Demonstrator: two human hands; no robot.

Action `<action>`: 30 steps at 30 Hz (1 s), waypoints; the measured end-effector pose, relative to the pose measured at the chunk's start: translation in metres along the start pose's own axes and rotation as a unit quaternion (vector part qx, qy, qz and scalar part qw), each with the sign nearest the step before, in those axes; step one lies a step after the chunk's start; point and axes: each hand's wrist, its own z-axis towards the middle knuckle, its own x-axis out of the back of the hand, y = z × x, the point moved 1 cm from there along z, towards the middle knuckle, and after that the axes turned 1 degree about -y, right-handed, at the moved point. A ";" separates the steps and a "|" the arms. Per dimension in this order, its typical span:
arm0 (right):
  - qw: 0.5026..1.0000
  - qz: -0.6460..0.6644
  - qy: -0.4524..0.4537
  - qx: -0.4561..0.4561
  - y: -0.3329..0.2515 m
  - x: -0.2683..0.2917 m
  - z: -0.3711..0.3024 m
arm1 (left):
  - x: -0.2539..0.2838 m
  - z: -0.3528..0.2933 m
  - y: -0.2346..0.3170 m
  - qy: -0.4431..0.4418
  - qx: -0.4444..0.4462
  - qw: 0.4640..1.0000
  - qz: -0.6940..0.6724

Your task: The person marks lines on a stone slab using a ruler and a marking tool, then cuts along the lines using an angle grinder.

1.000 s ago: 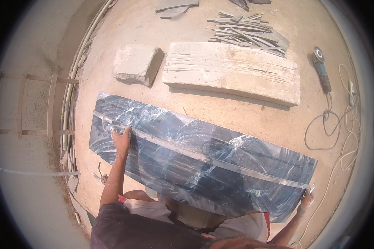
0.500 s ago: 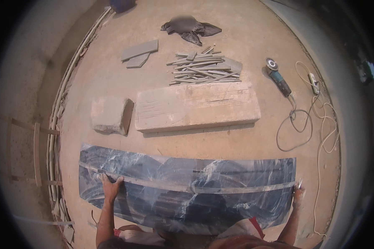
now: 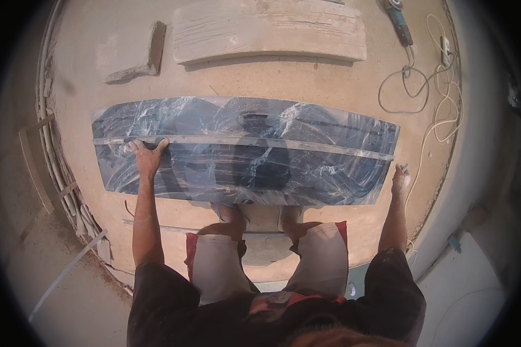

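Observation:
A long dark blue tile slab (image 3: 231, 173) with pale, cloudy veins lies flat in front of my feet. Across its length runs a narrow grey straightedge bar (image 3: 214, 140), ending close to the slab's right edge. My left hand (image 3: 149, 157) presses on the bar near its left end, thumb and fingers spread. Just off the slab's right edge is my right hand (image 3: 399, 180), its fingers closed around a small pale thing, too small to name.
Beyond the slab lie a long pale block (image 3: 266, 32) and a shorter broken block (image 3: 130, 55). An angle grinder (image 3: 399, 23) rests at the far right, near a looped cord and a white power strip (image 3: 445, 51). Pipes (image 3: 49, 133) run along the left wall.
My view has tilted down, showing my legs and feet. My right hand has drawn off the bar's right end to just beside the slab. My left hand remains on the bar.

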 end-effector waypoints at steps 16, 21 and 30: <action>0.914 -0.333 -0.230 -0.028 -0.294 0.082 -0.337 | 0.019 -0.010 0.011 -0.061 0.055 0.997 0.000; 0.917 -0.333 -0.221 -0.007 -0.309 0.116 -0.371 | 0.036 -0.006 0.017 -0.098 0.089 0.990 -0.052; 0.928 -0.266 -0.263 0.003 -0.381 0.074 -0.389 | 0.033 -0.009 0.018 -0.052 0.066 0.995 -0.058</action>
